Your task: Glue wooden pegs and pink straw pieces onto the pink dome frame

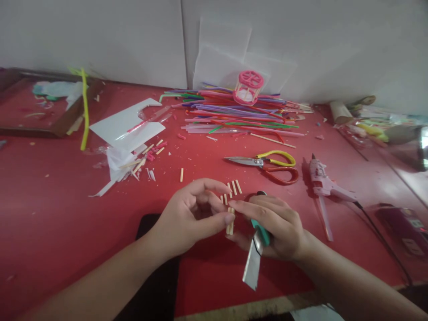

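My left hand (197,211) pinches a couple of short wooden sticks (230,227), held upright side by side between thumb and fingers. The index finger of my right hand (277,220) touches their top ends, and its thumb is near their lower ends. My right hand is also closed around the green handle of a utility knife (261,232), with the wide blade pointing down toward the table's front edge. Just beyond the fingers, several cut stick pieces (235,187) lie on the red table (203,276). One more short stick (181,174) lies apart to the left.
Scissors (267,162) and a pink glue gun (323,183) with its cord lie to the right. Colourful pipe cleaners (234,116) are piled at the back beneath a small pink wheel-topped cage (248,88). White paper (123,127), scraps and a brown tray (50,127) occupy the left.
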A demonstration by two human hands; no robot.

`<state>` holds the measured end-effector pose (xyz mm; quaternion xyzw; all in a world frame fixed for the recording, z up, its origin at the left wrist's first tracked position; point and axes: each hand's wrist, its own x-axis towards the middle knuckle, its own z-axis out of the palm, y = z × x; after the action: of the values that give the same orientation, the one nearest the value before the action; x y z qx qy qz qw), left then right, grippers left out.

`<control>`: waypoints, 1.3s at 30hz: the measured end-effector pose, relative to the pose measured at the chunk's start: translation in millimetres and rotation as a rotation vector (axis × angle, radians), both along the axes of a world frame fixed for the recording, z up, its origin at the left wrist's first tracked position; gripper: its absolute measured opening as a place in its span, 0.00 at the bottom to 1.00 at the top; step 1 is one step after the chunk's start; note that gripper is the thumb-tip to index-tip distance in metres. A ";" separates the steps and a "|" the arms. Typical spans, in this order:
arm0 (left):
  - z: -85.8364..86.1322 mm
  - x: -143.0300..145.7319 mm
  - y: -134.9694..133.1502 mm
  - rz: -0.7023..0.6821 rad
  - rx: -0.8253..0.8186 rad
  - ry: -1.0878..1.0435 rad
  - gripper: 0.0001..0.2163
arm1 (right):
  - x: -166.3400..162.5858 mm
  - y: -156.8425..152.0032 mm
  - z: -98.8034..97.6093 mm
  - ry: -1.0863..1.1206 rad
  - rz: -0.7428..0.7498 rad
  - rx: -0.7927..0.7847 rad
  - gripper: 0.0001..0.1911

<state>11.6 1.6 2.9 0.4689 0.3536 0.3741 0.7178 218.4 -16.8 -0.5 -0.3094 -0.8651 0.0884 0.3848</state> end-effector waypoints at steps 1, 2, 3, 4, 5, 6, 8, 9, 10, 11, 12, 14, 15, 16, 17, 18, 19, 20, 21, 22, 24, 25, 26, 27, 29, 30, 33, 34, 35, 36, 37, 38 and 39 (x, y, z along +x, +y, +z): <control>-0.2 0.4 -0.9 0.007 -0.001 -0.022 0.13 | 0.3 0.1 0.1 -0.006 0.005 -0.002 0.20; -0.3 0.9 -1.8 0.014 0.000 -0.038 0.13 | 0.8 0.3 0.3 -0.011 0.006 -0.004 0.20; -0.2 1.3 -2.8 0.022 0.006 -0.046 0.13 | 1.4 0.5 0.5 -0.015 0.004 -0.006 0.21; -0.1 1.7 -3.7 0.031 0.015 -0.045 0.13 | 2.1 0.7 0.6 -0.020 -0.001 -0.008 0.22; 0.2 1.9 -4.6 0.038 0.024 -0.038 0.14 | 3.0 0.9 0.6 -0.021 -0.007 -0.006 0.23; 0.4 2.1 -5.4 0.043 0.030 -0.028 0.14 | 3.8 1.0 0.4 -0.022 -0.015 -0.004 0.24; 1.1 2.1 -6.7 0.049 0.033 -0.002 0.15 | 5.1 1.1 -0.3 -0.025 -0.025 0.001 0.25; 1.4 1.9 -7.2 0.051 0.031 0.016 0.16 | 5.4 1.0 -0.7 -0.023 -0.025 0.003 0.25; 1.6 1.7 -7.5 0.053 0.028 0.034 0.16 | 5.2 1.0 -1.1 -0.019 -0.024 0.002 0.25; 1.9 1.5 -7.6 0.053 0.028 0.052 0.15 | 4.7 0.9 -1.2 -0.011 -0.019 0.003 0.24; 2.2 1.4 -7.5 0.051 0.030 0.064 0.15 | 3.9 0.8 -1.0 -0.002 -0.009 0.005 0.23; 2.8 1.5 -6.5 0.044 0.037 0.073 0.15 | 2.0 1.0 0.2 0.012 0.015 0.011 0.21; 2.9 1.8 -5.7 0.044 0.045 0.073 0.14 | 1.5 1.3 1.2 0.011 0.019 0.014 0.19; 3.0 2.2 -4.5 0.055 0.055 0.073 0.13 | 1.4 1.9 2.1 0.008 0.013 0.018 0.18; 2.8 2.7 -3.1 0.079 0.061 0.078 0.11 | 2.0 2.9 2.9 0.007 -0.004 0.024 0.17; 2.4 3.2 -1.6 0.117 0.060 0.084 0.09 | 3.3 4.2 3.2 0.004 -0.036 0.029 0.17; 1.7 3.7 0.1 0.170 0.044 0.083 0.08 | 5.3 5.9 2.9 -0.008 -0.076 0.032 0.16; 0.8 4.1 1.8 0.230 0.012 0.074 0.08 | 7.8 8.0 2.0 -0.038 -0.117 0.025 0.15; -0.2 4.3 3.5 0.289 -0.032 0.058 0.08 | 10.5 10.3 0.4 -0.089 -0.153 0.005 0.15; -1.2 4.4 5.0 0.343 -0.080 0.036 0.10 | 13.1 12.6 -1.6 -0.162 -0.182 -0.027 0.15; -3.2 4.0 7.6 0.426 -0.156 -0.007 0.13 | 17.0 16.8 -6.0 -0.339 -0.228 -0.113 0.17; -4.1 3.7 8.7 0.456 -0.176 -0.023 0.14 | 17.9 18.3 -7.8 -0.419 -0.245 -0.153 0.18; -4.9 3.4 9.7 0.479 -0.186 -0.037 0.14 | 18.2 19.4 -9.0 -0.482 -0.260 -0.186 0.19; -5.8 3.1 10.6 0.500 -0.191 -0.051 0.14 | 17.8 19.9 -9.6 -0.526 -0.271 -0.212 0.20; -7.6 2.5 11.9 0.532 -0.199 -0.077 0.14 | 16.1 19.5 -8.8 -0.554 -0.279 -0.248 0.21; -8.6 2.4 12.2 0.540 -0.204 -0.085 0.14 | 15.3 18.9 -7.8 -0.535 -0.275 -0.256 0.22; -10.8 2.2 11.7 0.534 -0.202 -0.078 0.15 | 14.5 15.9 -3.5 -0.388 -0.258 -0.229 0.25; -11.3 2.2 11.0 0.520 -0.193 -0.063 0.14 | 14.7 14.7 -2.1 -0.319 -0.253 -0.204 0.26; -11.6 2.2 10.0 0.500 -0.178 -0.041 0.13 | 14.9 13.5 -0.8 -0.244 -0.246 -0.179 0.26; -11.7 2.3 8.8 0.474 -0.151 -0.009 0.11 | 15.0 12.1 0.5 -0.170 -0.230 -0.161 0.25; -11.6 2.3 7.4 0.437 -0.113 0.032 0.09 | 14.7 10.7 1.8 -0.102 -0.206 -0.150 0.22; -11.4 2.3 5.9 0.395 -0.061 0.079 0.07 | 14.1 9.2 3.1 -0.045 -0.178 -0.145 0.20; -11.1 2.2 4.3 0.355 0.002 0.129 0.06 | 13.1 7.9 4.6 -0.003 -0.147 -0.145 0.17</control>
<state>13.8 6.0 -8.2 0.4228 0.4757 0.4645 0.6159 231.4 -8.9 4.1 -0.3994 -0.8318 0.1219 0.3658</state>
